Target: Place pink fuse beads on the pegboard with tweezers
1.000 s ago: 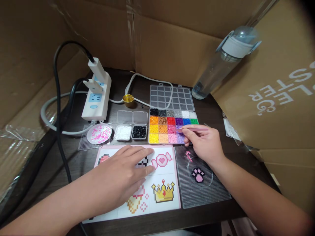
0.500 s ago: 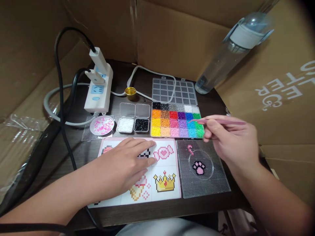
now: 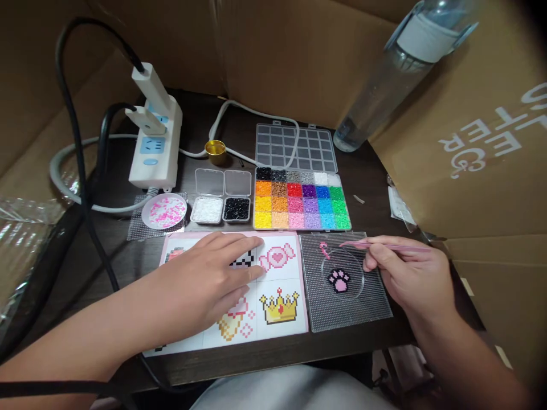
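Observation:
My left hand (image 3: 222, 270) lies flat with fingers spread on a pattern sheet (image 3: 277, 330) printed with pixel pictures, among them a candy and a crown. Pink tweezers (image 3: 393, 246) are pinched in my right hand (image 3: 410, 273), their tip pointing left over the upper part of a clear pegboard (image 3: 316, 310). Whether a bead sits in the tip is too small to tell. On the pegboard, a pink-and-black bead paw (image 3: 339, 281) lies within a round outline, and a short curved row of pink beads (image 3: 325, 249) stands above it.
Behind the sheet and pegboard sits a compartment box of coloured beads (image 3: 302, 205), its clear lid (image 3: 294, 147) folded back. Left of it are small boxes of white (image 3: 207, 210) and black beads (image 3: 236, 209) and a dish of pink beads (image 3: 164, 211). A power strip (image 3: 156, 142), cables and a bottle (image 3: 380, 85) stand behind.
My right hand has come down toward me, bringing the tweezers from above the bead box to over the pegboard. My left hand stays on the sheet. The camera view has shifted slightly.

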`<state>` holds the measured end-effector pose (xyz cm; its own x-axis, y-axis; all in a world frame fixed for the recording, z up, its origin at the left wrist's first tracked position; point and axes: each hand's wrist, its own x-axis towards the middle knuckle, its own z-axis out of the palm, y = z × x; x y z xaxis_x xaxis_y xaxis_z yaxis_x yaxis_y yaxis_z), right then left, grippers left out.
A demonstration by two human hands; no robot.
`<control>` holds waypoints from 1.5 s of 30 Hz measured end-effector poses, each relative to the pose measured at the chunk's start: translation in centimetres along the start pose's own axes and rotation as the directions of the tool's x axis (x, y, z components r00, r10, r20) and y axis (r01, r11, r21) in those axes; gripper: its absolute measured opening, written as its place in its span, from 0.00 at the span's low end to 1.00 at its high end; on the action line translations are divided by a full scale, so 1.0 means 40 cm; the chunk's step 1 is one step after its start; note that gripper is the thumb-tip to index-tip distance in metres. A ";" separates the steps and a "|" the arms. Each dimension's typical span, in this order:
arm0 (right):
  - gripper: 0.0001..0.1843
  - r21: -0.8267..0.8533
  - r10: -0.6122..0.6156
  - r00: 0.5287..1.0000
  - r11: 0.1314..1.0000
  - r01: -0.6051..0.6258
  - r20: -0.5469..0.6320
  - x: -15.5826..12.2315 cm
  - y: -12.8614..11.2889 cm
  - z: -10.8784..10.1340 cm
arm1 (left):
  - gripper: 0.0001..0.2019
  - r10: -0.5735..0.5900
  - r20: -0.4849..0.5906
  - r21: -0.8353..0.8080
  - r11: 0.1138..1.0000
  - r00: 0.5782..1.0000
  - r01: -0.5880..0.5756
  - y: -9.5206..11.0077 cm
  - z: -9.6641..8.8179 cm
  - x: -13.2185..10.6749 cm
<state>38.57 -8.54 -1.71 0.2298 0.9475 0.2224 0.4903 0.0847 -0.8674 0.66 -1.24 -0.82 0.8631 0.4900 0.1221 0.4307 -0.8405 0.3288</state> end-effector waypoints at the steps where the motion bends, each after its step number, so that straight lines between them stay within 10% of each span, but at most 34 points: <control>1: 0.09 0.011 0.013 1.000 1.000 -0.013 0.008 -0.002 -0.001 0.004 | 0.19 -0.003 -0.001 -0.001 1.000 1.000 0.003 -0.002 0.002 -0.001; 45: 0.06 -0.037 0.060 0.996 0.998 -0.058 0.058 -0.021 0.017 -0.003 | 0.18 -0.015 0.053 -0.034 0.999 0.998 0.017 0.003 -0.006 0.005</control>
<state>38.80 -9.32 -2.42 0.2099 0.9671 0.1435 0.5071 0.0178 -0.8617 0.80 -1.19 -0.52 0.8694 0.4896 0.0673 0.4359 -0.8239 0.3621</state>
